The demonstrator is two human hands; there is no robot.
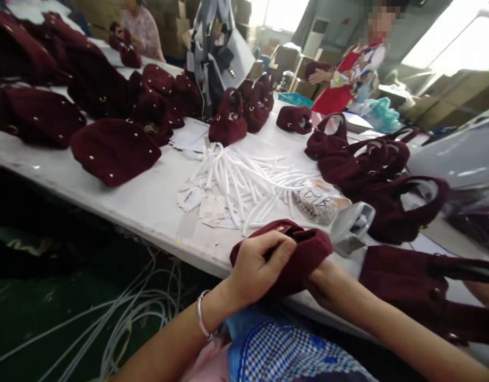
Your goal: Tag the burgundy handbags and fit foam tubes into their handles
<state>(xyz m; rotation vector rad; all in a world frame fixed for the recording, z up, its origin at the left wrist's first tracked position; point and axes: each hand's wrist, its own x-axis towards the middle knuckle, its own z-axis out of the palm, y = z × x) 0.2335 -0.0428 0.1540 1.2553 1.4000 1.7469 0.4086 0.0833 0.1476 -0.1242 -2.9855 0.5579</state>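
My left hand (257,268) grips the outside of a small dark red velvet bag (306,249) at the near edge of the white table (148,196), fingers curled over its rim. My right hand (320,276) is pushed inside the bag, only the wrist and forearm showing. The bag has small gold studs near its top. A silver bracelet sits on my left wrist.
A heap of white tubes (248,180) and paper tags (206,204) lies mid-table. Many red velvet bags (114,148) cover the table left and right (382,175). A grey tool (351,225) rests beside my bag. Two people (358,66) stand behind. White cords (120,318) trail on the floor.
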